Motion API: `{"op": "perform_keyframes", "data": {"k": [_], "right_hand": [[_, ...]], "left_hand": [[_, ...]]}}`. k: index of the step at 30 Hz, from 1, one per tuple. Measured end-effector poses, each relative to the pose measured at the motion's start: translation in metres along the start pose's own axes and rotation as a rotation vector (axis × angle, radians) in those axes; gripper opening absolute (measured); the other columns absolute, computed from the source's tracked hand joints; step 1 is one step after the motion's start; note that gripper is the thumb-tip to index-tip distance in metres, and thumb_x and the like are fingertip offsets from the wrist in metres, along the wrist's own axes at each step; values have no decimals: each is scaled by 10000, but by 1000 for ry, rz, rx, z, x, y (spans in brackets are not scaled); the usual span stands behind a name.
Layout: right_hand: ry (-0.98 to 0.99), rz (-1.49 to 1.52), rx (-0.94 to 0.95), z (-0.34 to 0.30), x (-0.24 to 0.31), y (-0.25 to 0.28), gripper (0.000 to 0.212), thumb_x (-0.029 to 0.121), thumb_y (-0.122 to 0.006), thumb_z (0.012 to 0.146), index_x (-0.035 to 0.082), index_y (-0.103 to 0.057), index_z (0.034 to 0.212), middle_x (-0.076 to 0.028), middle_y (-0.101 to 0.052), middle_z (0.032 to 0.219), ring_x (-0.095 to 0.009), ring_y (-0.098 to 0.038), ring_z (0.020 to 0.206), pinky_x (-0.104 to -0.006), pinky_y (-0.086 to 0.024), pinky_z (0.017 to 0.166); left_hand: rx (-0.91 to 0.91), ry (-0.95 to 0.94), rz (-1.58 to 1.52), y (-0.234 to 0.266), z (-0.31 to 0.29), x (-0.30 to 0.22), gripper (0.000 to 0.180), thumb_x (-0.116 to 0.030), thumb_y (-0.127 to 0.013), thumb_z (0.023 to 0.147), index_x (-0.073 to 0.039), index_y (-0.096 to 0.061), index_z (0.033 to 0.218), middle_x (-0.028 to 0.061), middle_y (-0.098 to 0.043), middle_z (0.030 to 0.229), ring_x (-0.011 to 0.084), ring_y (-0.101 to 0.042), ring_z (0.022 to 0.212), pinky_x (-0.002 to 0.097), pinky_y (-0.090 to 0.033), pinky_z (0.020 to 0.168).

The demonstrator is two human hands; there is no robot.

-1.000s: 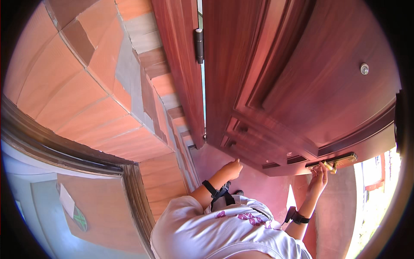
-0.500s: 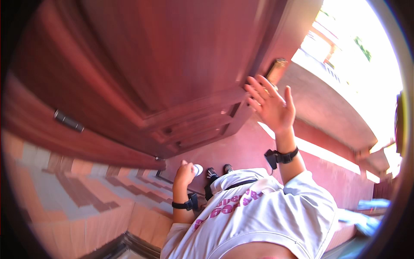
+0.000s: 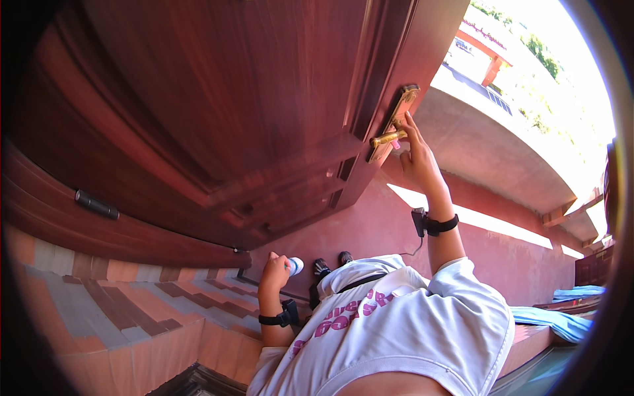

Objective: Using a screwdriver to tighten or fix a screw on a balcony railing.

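Observation:
At the edge of the dark red wooden door [image 3: 284, 86], my right hand [image 3: 419, 158] reaches up to the gold lever handle [image 3: 388, 137] on its long ornate plate. One finger stretches along the plate and another is bent below it; the hand is not wrapped round the lever. A small pink thing [image 3: 396, 144] shows beside the lever; I cannot tell what it is. Low near the door's hinge side, my left hand [image 3: 275, 270] is closed round a white cylinder with a blue band [image 3: 295, 266], mostly hidden by the fingers.
A black hinge [image 3: 96, 204] sits on the door's left side. Brick-patterned wall tiles [image 3: 132, 303] run along the lower left. A low curved wall [image 3: 489, 145] stands beyond the door's edge. Light blue cloth [image 3: 551, 322] lies at the lower right.
My right hand has gone from a raised, spread palm in front of the handle to reaching at the handle plate. The left hand keeps its hold, and the view has shifted slightly.

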State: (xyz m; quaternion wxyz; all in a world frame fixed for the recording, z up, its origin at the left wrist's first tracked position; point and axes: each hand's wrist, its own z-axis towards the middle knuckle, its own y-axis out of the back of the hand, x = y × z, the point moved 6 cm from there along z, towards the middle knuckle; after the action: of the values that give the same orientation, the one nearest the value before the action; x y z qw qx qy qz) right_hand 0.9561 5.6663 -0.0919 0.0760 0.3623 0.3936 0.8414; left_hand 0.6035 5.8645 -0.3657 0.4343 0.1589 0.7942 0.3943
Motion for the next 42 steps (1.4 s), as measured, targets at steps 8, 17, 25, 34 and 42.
{"op": "perform_keyframes", "data": {"k": [8,17,25,34,42], "right_hand": [[125,-602,307,-12,-61,-56,199,37,-631,781,72,-723,953,-147,10,1639,-411,-414,1343,-475,-505,928],[-88,-1054,564,-2,-100,-91,333,178,-604,894,107,-697,1206,-129,97,1641,-443,-298,1421,-486,-498,870],[-34,-1085,1023,-61,-93,-111,389,249,-608,869,182,-684,1244,-75,-74,1653,-369,-273,1451,-503,-408,969],[-43,1426,425,-17,4,-5,222,-24,-413,820,2,-600,938,-215,-160,1612,-253,-653,1005,-364,-490,812],[22,1391,385,-19,20,1,155,-50,-433,770,20,-569,789,-213,-163,1613,-258,-624,968,-306,-501,700]], "left_hand": [[53,4,20,1,6,-3,124,-62,-680,802,-41,-630,914,207,-549,1123,402,-597,1008,419,-497,917],[97,15,-17,-12,5,-1,110,-63,-701,785,-65,-651,883,183,-561,1091,367,-590,1036,409,-486,924],[88,3,-91,-18,7,6,117,-54,-704,777,-61,-644,877,181,-558,1082,367,-591,1009,399,-485,912],[78,55,-26,-6,2,0,107,-44,-682,796,-44,-638,893,198,-549,1111,389,-601,1014,409,-493,918],[70,13,-27,-7,2,-2,124,-65,-688,779,-44,-642,893,207,-558,1097,389,-594,1023,409,-490,914]]}}
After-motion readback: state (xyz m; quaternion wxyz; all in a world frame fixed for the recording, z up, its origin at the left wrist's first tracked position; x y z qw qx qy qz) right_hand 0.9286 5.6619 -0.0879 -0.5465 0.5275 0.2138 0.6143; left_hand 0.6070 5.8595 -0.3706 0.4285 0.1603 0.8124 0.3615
